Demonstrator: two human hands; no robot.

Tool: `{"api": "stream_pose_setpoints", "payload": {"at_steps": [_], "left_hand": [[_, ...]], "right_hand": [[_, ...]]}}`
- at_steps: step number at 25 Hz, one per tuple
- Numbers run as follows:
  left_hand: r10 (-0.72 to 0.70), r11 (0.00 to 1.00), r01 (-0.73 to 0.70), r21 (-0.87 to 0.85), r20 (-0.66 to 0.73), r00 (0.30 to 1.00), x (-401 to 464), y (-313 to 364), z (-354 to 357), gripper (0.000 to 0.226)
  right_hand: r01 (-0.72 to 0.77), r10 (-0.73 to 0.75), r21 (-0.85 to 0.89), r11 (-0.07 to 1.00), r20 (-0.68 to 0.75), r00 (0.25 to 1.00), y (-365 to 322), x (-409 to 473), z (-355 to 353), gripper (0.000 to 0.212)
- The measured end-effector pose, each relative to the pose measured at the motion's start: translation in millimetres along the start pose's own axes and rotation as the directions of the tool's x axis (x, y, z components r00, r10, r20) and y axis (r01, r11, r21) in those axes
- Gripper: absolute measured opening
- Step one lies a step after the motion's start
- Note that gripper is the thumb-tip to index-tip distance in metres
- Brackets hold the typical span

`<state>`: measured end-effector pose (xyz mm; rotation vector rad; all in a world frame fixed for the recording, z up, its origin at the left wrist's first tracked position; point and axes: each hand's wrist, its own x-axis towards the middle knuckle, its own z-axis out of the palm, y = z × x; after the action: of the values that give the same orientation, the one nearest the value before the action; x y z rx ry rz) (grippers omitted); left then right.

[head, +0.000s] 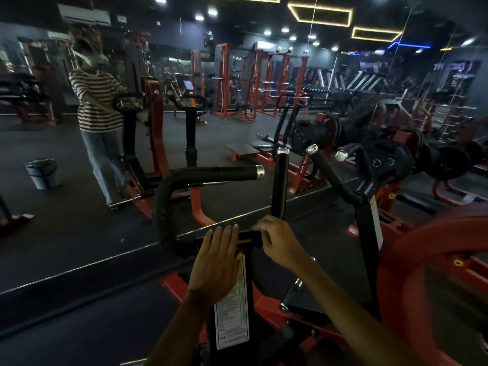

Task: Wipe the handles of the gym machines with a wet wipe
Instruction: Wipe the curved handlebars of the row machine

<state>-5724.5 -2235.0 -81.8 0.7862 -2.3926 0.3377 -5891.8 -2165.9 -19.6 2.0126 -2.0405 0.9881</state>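
Observation:
A black and red gym machine stands in front of me. Its curved black left handle [211,173] ends in a chrome cap. An upright black handle [280,180] rises at the centre, and a slanted right handle [330,175] has a chrome tip. My left hand [216,262] lies flat with straight fingers on top of the centre post [232,313]. My right hand [277,241] curls its fingers round a small dark piece [248,240] at the post's top, just below the upright handle. I see no wet wipe.
A wall mirror ahead reflects a person in a striped shirt [97,101] and a bin [42,173]. Black weight plates [390,159] hang at the right. A thick red frame arm [435,247] curves close on my right. Red racks fill the background.

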Motion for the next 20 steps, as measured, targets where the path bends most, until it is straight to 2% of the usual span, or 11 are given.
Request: {"api": "stream_pose_setpoints", "payload": {"at_steps": [2,5,7,9,11,12,14,17,20], "left_hand": [[-0.013,1.000,0.012,-0.007,-0.011,1.000,-4,3,1,0.057],[-0.032,0.999,0.032,-0.014,-0.039,0.999,-12,8,0,0.056],[-0.054,0.998,0.052,-0.027,-0.056,0.997,-18,13,1,0.058],[-0.063,0.998,0.061,-0.026,-0.063,0.996,-27,17,4,0.061],[-0.056,0.998,0.056,-0.012,-0.056,0.997,-36,19,7,0.064],[-0.054,0.998,0.055,0.006,-0.051,0.997,-39,18,8,0.065],[-0.050,0.998,0.052,0.041,-0.042,0.998,-42,16,9,0.064],[-0.051,0.998,0.052,0.029,-0.033,0.998,-45,15,11,0.063],[-0.045,0.999,0.046,0.016,-0.024,0.999,-45,14,13,0.063]], "right_hand": [[0.023,-0.022,0.018,1.000,-0.077,0.997,2,-7,-1,0.027],[0.015,-0.012,-0.193,0.981,0.014,1.000,1,-9,-5,0.032],[-0.005,0.013,-0.300,0.954,0.024,1.000,1,-6,-9,0.029],[-0.059,0.049,-0.151,0.987,-0.071,0.996,-4,1,-18,0.022],[-0.075,0.093,0.075,0.994,-0.279,0.956,-14,17,-30,0.022],[-0.059,0.099,0.113,0.992,-0.392,0.915,-20,28,-34,0.025],[-0.034,0.070,0.077,0.996,-0.532,0.844,-31,51,-36,0.030],[-0.043,0.020,-0.032,0.999,-0.533,0.846,-34,75,-24,0.031],[-0.064,0.023,-0.065,0.996,-0.503,0.864,-29,85,-10,0.027]]}}
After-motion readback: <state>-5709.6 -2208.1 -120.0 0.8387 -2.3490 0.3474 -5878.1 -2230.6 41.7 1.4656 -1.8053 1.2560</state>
